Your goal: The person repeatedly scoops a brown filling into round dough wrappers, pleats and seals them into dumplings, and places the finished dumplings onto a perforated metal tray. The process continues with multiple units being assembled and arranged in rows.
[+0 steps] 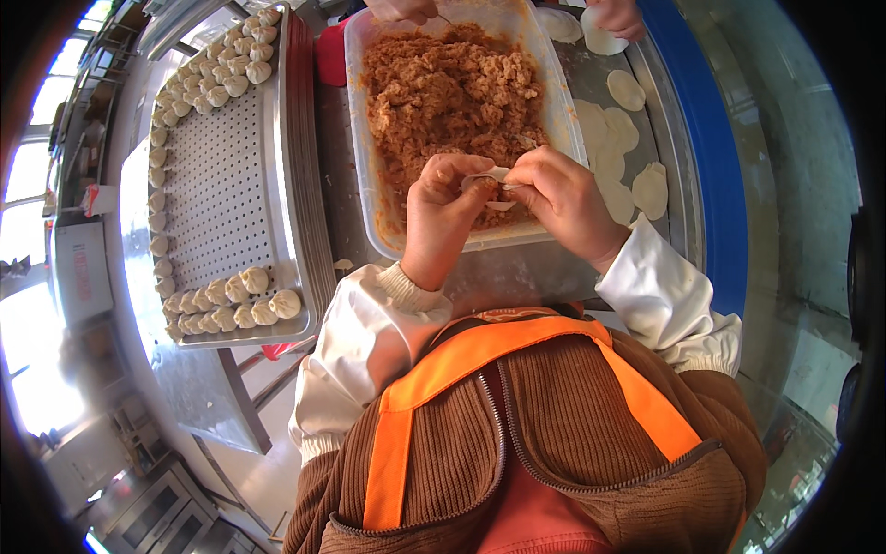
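Note:
Over the near part of a plastic tub of minced filling, my left hand and my right hand hold one round dough wrapper between them. My left thumb lies over its middle; my right fingers pinch its edge. Some filling shows at the wrapper, partly hidden by the fingers. Flat dough wrappers lie overlapping on the metal worktop to the right of the tub. Pleated dumplings stand in rows along the edges of a perforated metal tray on the left.
Across the tub, a co-worker's one hand holds a thin utensil over the filling and the other is at a wrapper. The perforated tray tops a stack of trays. A blue strip runs along the worktop's right side. A red object touches the tub's far left.

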The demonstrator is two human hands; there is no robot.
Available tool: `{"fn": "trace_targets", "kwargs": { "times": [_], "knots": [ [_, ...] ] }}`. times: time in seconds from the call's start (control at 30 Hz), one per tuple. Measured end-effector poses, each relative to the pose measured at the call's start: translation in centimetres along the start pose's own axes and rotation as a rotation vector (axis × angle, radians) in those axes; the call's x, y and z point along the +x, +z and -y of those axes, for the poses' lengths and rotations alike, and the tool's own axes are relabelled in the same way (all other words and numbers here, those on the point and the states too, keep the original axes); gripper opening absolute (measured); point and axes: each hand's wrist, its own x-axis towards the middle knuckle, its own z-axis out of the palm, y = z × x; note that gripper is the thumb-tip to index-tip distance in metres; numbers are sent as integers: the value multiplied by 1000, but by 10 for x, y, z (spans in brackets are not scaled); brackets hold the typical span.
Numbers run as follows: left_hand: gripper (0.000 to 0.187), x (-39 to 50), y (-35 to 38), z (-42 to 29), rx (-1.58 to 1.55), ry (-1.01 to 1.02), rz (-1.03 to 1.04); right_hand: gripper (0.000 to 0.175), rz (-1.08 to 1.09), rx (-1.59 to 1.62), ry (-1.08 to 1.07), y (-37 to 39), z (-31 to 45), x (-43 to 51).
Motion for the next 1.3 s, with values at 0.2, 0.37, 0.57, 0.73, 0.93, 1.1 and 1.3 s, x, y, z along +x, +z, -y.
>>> {"fn": "trace_targets", "kwargs": {
  "times": [0.2, 0.37, 0.57, 0.73, 0.93, 1.1, 1.3],
  "knots": [
    [17, 1, 8, 6, -46, 162, -92, 19, 28, -33, 8, 0, -1, 2],
    [13, -2, 5, 1, 80, 84, 17, 19, -62, 9, 62, 2, 0, 3],
    [37, -2, 16, 0, -290, -115, -72, 10, -73, 547, 476, 8, 8, 4],
    [43, 1, 8, 4, -328, -328, -2, 13, -5, 130, 88, 7, 6, 2],
    [45, 3, 2, -1, -293, -411, 100, 13, 80, 196, 159, 0, 22, 13],
    [43, 5, -9, 4, -375, -494, 212, 13, 126, 120, -46, -2, 18, 10],
    [44, 4, -6, -5, -280, -563, 210, 13, 196, 148, 39, -4, 25, 13]
  ]
}}
